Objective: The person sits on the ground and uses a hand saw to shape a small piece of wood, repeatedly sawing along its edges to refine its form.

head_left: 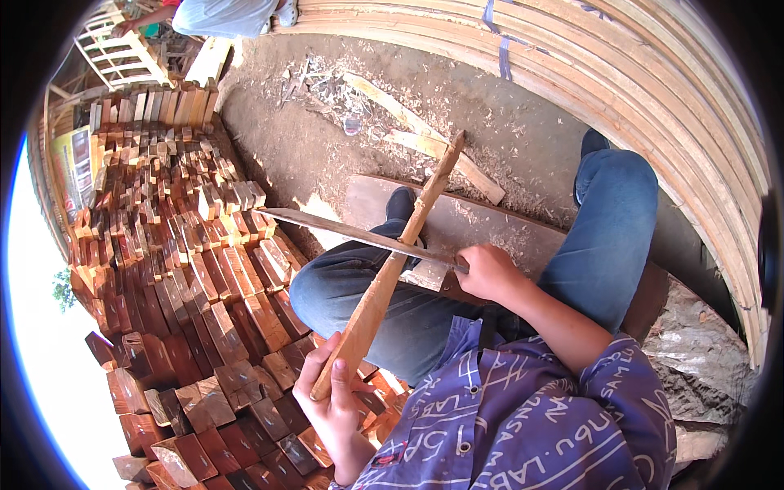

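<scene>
My left hand is wrapped round the lower end of a long, pale wooden stick, which slants up and away between my knees to a rough, darker tip. My right hand is closed on the handle of a machete, most of the handle hidden by the fingers. Its long, narrow blade points left and crosses the stick near the middle, seemingly against the wood. Under the stick's far part lies a wide plank.
Stacked reddish wood blocks fill the left side. Long pale boards curve along the far right. Shavings and loose wood strips litter the ground ahead. Another person is at the far left, beside a slatted wooden frame.
</scene>
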`<action>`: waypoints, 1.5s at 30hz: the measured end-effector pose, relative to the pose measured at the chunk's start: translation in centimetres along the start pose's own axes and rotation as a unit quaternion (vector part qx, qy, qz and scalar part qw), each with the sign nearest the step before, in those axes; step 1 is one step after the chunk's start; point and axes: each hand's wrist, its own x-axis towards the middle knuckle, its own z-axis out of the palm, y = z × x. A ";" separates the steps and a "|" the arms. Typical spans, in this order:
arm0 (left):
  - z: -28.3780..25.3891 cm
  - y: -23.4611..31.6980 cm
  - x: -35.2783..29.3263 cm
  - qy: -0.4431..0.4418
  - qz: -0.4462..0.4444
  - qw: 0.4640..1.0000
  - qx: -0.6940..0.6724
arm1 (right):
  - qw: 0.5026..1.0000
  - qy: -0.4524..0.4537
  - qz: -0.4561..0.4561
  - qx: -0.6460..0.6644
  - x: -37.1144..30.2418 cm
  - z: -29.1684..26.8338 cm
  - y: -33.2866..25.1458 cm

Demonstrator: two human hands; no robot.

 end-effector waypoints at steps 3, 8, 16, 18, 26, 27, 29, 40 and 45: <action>0.1 0.3 0.5 0.012 0.008 1.000 0.000 | 0.999 0.008 -0.028 0.018 -0.4 1.0 -0.3; 0.4 0.4 0.3 0.002 0.015 1.000 -0.009 | 0.992 0.007 -0.103 0.079 -1.5 -0.2 -3.7; -0.8 -1.0 0.9 0.018 0.003 1.000 -0.001 | 0.998 -0.014 0.046 0.034 1.6 1.6 1.5; -1.1 -1.2 0.9 0.009 -0.006 1.000 -0.006 | 0.998 -0.022 0.046 0.039 1.5 1.2 0.9; -0.9 -1.0 1.2 0.007 0.010 0.999 -0.032 | 0.995 -0.027 -0.082 0.052 -0.2 0.5 -3.4; -0.8 -0.8 1.1 0.007 0.008 0.999 -0.035 | 0.998 -0.019 -0.050 0.038 0.3 1.0 -2.4; -1.0 -0.8 1.1 0.012 0.005 0.999 -0.034 | 1.000 0.002 0.016 0.009 1.6 2.1 0.6; -1.2 -1.3 1.4 0.024 -0.016 0.999 -0.031 | 0.995 0.014 -0.047 0.086 0.9 2.2 -2.3; -1.0 -1.1 1.4 0.027 -0.005 0.999 -0.042 | 0.998 0.041 0.053 -0.016 4.0 3.1 2.4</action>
